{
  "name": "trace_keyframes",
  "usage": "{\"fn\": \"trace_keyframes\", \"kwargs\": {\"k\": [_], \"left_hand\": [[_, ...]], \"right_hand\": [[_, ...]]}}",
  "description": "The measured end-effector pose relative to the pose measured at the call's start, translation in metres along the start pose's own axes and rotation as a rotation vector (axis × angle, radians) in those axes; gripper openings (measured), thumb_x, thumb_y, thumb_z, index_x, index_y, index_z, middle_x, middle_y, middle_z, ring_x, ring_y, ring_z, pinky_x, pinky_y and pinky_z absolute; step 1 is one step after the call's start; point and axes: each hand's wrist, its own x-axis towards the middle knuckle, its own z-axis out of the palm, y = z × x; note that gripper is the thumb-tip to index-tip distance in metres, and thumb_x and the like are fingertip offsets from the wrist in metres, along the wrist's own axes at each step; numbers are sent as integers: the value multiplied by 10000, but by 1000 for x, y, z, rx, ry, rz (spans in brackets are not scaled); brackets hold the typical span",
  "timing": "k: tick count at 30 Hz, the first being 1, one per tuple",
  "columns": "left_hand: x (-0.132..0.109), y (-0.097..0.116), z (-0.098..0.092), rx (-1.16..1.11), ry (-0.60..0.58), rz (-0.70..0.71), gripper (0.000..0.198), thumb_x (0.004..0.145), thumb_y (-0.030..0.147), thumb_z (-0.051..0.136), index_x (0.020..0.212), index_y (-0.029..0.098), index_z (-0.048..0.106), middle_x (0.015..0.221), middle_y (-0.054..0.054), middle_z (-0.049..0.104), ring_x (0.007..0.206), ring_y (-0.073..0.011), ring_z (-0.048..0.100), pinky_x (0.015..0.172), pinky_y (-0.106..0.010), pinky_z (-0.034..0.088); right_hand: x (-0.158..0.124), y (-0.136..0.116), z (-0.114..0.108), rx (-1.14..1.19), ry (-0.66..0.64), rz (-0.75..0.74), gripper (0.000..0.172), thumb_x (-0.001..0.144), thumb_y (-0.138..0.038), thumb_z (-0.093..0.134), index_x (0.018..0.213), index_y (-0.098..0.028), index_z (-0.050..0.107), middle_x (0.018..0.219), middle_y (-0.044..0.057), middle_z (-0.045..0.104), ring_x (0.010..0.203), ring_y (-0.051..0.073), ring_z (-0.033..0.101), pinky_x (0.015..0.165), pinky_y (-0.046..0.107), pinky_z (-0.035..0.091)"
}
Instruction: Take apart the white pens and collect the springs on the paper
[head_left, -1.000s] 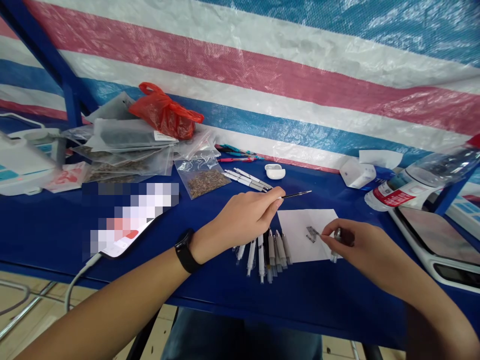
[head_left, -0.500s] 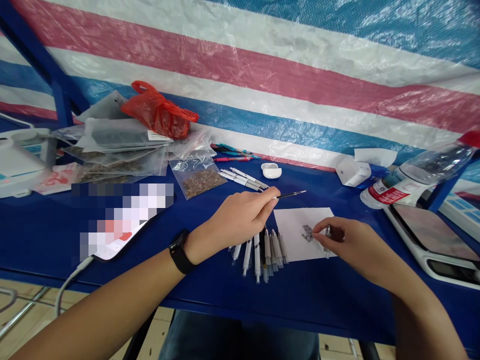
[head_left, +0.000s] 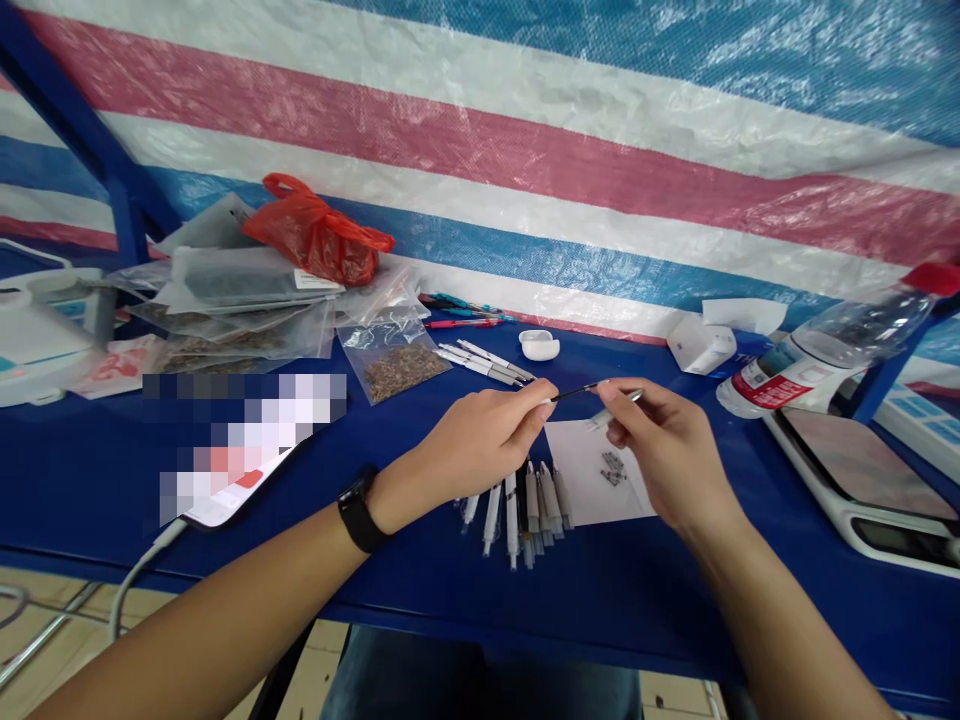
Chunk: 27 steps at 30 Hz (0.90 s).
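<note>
My left hand (head_left: 491,432) is closed on a thin dark pen refill (head_left: 574,391), which points right with its tip toward my other hand. The fingertips of my right hand (head_left: 670,450) pinch at that tip; whether a tiny piece sits between them is hidden. A pale pen barrel (head_left: 615,410) is tucked in the same right hand. Below lies a white sheet of paper (head_left: 574,455) with several small dark pieces (head_left: 613,468) that look like springs. Several white and grey pens (head_left: 514,515) lie in a row beside the paper, under my left hand.
More white pens (head_left: 484,362) and an earphone case (head_left: 540,346) lie behind my hands. On the left are a phone (head_left: 247,470), bags of dried bits (head_left: 401,362) and a red plastic bag (head_left: 315,232). A bottle (head_left: 817,355) and scale (head_left: 862,470) stand right.
My right hand has lifted from the small pieces on the paper and moved up and left to the refill's tip, carrying the pen barrel. My left hand stays nearly still.
</note>
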Motion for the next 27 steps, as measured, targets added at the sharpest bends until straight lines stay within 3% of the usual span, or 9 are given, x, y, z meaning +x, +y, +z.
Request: {"fn": "trace_keyframes", "kwargs": {"k": [4, 8, 11, 14, 16, 18, 22, 27], "left_hand": [[0, -1, -1, -14, 43, -6, 308, 1094, 395, 299, 1174, 219, 538, 608, 55, 493, 520, -155, 492, 538, -275, 258], [1, -7, -9, 95, 91, -18, 295, 1086, 354, 315, 1186, 216, 557, 638, 41, 552, 525, -152, 500, 541, -274, 259], [4, -13, -17, 279, 166, -72, 254, 1056, 290, 358, 1124, 204, 588, 746, -7, 643, 635, -179, 587, 565, -284, 274], [6, -19, -25, 419, 173, -163, 226, 1027, 240, 392, 1075, 199, 609, 915, -53, 714, 780, -222, 657, 578, -297, 291], [6, -22, -29, 460, 119, -208, 208, 1007, 221, 415, 1018, 196, 621, 966, -66, 728, 828, -239, 673, 584, -300, 312], [5, -25, -31, 477, 37, -229, 191, 987, 223, 442, 935, 194, 623, 930, -69, 725, 814, -242, 671, 585, -304, 328], [3, -29, -34, 493, -106, -246, 175, 953, 213, 467, 870, 204, 620, 853, -57, 707, 773, -237, 654, 585, -310, 332], [0, -30, -34, 458, -184, -255, 155, 935, 220, 466, 886, 211, 613, 878, -58, 708, 789, -244, 643, 570, -317, 307]], "right_hand": [[15, -1, 24, 259, 9, -1, 374, 668, -543, 852, 783, -213, 718, 585, -43, 495, 547, 107, 427, 540, 272, 370], [36, -19, 12, 391, 167, -94, 355, 573, -441, 906, 661, -217, 645, 593, -54, 481, 540, 88, 404, 518, 253, 361], [41, -26, -1, 405, 217, -48, 394, 460, -407, 950, 616, -208, 648, 596, -56, 501, 522, 65, 387, 498, 230, 340], [32, -20, 0, 192, -33, 84, 415, 462, -465, 946, 650, -188, 700, 600, -28, 552, 505, 72, 401, 477, 244, 320], [22, -14, 6, -30, -279, 138, 395, 574, -510, 904, 689, -176, 726, 553, -26, 527, 499, 92, 418, 480, 260, 314], [13, -11, 13, -219, -437, 121, 369, 698, -530, 833, 698, -176, 728, 515, -28, 498, 501, 109, 433, 491, 270, 313], [5, -11, 24, -398, -516, 73, 375, 775, -547, 759, 692, -183, 732, 499, -24, 482, 501, 120, 423, 498, 278, 310], [4, -9, 30, -481, -591, 121, 368, 772, -545, 754, 668, -192, 737, 558, 5, 560, 521, 129, 443, 495, 287, 315]]}}
